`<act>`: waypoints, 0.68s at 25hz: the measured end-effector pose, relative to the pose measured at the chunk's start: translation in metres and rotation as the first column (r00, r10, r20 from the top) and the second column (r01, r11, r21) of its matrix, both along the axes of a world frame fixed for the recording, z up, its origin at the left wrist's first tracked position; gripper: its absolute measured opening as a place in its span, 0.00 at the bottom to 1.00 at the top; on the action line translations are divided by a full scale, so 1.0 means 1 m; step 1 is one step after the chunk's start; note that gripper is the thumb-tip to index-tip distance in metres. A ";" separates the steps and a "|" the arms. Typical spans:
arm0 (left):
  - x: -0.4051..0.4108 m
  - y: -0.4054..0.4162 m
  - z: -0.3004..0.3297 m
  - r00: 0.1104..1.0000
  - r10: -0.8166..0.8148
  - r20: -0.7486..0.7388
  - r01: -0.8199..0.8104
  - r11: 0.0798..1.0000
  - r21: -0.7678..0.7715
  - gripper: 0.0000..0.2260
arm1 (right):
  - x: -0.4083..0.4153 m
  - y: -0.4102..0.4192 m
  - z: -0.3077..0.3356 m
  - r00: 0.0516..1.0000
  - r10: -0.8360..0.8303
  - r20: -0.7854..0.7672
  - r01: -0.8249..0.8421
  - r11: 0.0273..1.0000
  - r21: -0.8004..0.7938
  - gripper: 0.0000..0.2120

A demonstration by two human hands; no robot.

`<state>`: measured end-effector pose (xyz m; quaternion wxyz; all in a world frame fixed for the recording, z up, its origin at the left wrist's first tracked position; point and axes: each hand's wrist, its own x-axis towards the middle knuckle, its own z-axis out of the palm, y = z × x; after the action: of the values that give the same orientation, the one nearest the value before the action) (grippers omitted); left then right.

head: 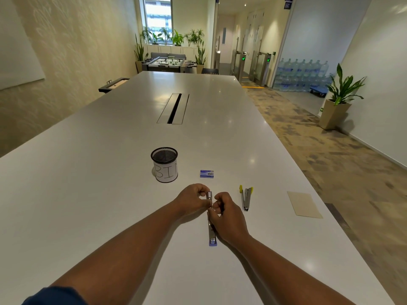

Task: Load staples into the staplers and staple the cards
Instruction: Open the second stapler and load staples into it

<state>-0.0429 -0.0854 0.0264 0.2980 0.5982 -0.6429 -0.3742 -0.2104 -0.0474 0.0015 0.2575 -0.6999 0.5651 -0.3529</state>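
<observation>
Hands at work on an opened purple stapler [212,233] on the tabletop [110,194]: left hand [193,198] pinching its metal head, right hand [224,213] curled round the rail. Yellow stapler [246,198], staple box [207,173] and card [304,204] nearby.

Shiny metal stapler [211,230] under the right hand [226,219]. Glossy white table [110,194]. Black wire-mesh cup [164,164], paper-wrapped, beyond the left hand [192,198].

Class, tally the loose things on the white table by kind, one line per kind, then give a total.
Staplers: 2, the opened blue-based metal stapler under both hands, and the yellow-handled metal stapler
Staple boxes: 1, the small blue staple box
Cards: 1, the beige card
Cups: 1, the black mesh cup labelled BIN
Total: 5
</observation>
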 end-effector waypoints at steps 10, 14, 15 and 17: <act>-0.012 0.004 0.000 0.993 0.117 -0.007 -0.117 0.993 0.005 0.10 | 0.000 0.002 0.001 1.000 0.005 0.005 -0.005 1.000 -0.017 0.13; -0.015 0.004 0.001 0.987 0.156 0.034 -0.157 0.988 0.009 0.07 | 0.001 0.003 0.002 1.000 0.019 0.002 -0.019 1.000 -0.016 0.13; -0.016 0.004 0.002 0.986 0.161 0.050 -0.161 0.987 0.011 0.07 | 0.001 0.003 0.002 1.000 0.020 0.002 -0.020 1.000 -0.018 0.13; -0.017 0.003 0.004 0.985 0.159 0.067 -0.161 0.987 0.025 0.08 | 0.000 0.003 0.003 1.000 0.020 0.005 -0.020 1.000 -0.022 0.12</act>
<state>-0.0597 -0.0824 0.0307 0.2970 0.6644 -0.5963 -0.3389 -0.2100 -0.0449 0.0044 0.2548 -0.7072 0.5536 -0.3585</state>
